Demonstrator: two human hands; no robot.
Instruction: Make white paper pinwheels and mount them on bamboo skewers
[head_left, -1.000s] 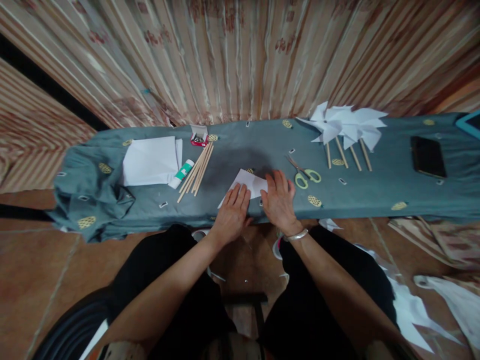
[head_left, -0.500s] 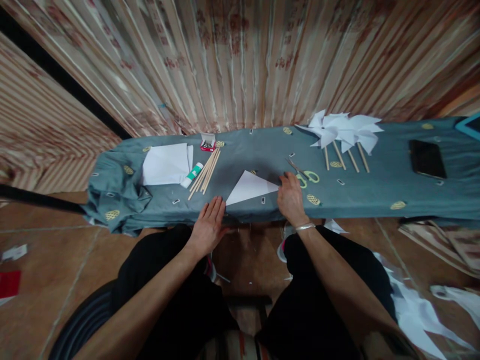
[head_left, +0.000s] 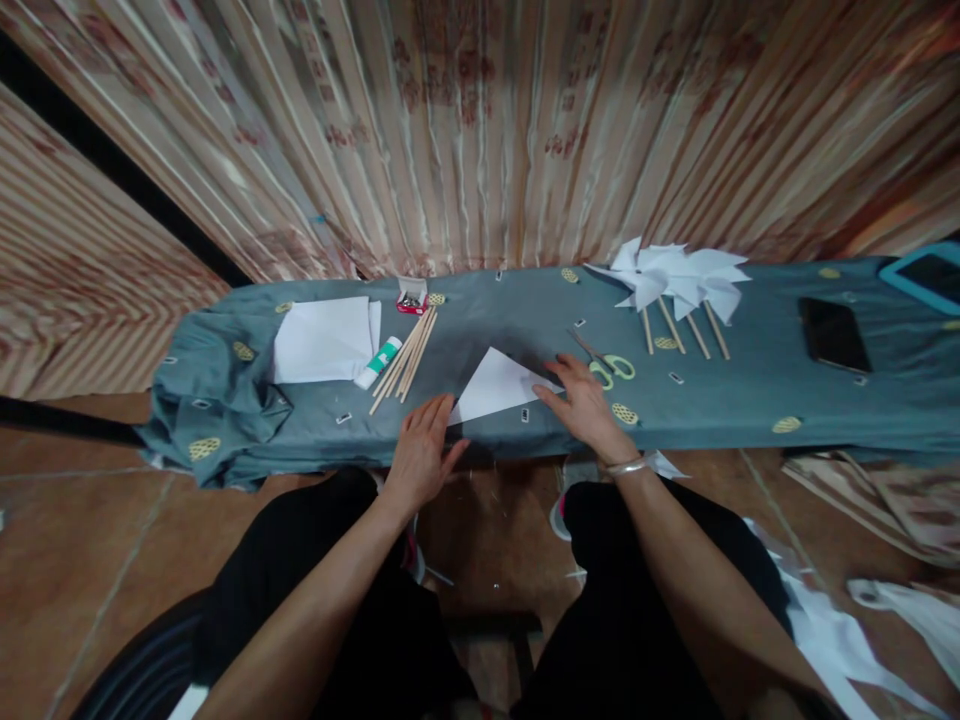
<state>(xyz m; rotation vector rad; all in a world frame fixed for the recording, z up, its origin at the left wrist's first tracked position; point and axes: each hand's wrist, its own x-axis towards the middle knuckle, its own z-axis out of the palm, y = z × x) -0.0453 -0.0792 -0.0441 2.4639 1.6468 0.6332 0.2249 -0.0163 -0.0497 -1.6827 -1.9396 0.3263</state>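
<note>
A folded white paper triangle (head_left: 493,385) lies on the cloth-covered bench between my hands, its peak pointing away from me. My left hand (head_left: 422,452) rests at the paper's left corner, fingers stretched and thumb apart. At the right corner, my right hand (head_left: 586,405) has thumb and fingers spread, the thumb over the paper. Just beyond my right hand are scissors (head_left: 611,367) with yellow-green handles. Left of the paper lie several thin wooden sticks (head_left: 409,358) and a green-and-white glue stick (head_left: 379,362).
A stack of white paper (head_left: 322,340) sits at the left, and a small red-and-white box (head_left: 412,296) holds metal bits. White paper pinwheels (head_left: 679,278) on sticks lie at back right, near a black phone (head_left: 834,335) and a blue-framed tablet (head_left: 926,275). A curtain (head_left: 480,130) hangs behind.
My right hand has opened, its thumb moving away from the fingers and inward over the paper. My left thumb sticks out more. The camera view has shifted slightly.
</note>
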